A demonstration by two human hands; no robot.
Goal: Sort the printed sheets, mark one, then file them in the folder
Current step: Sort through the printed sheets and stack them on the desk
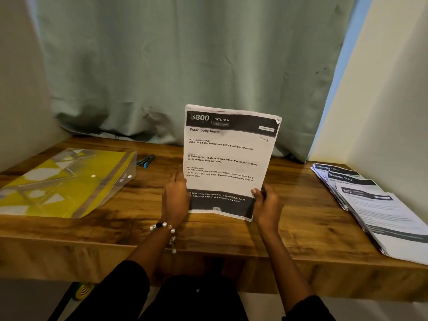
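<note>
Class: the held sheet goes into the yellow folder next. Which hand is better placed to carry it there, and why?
Probably the left hand: it already grips the sheet, and the yellow folder lies on its side. The right hand would have to cross over.

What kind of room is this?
Probably a home desk nook: a wooden desk against a curtain, with a folder, pens and printed sheets.
</note>
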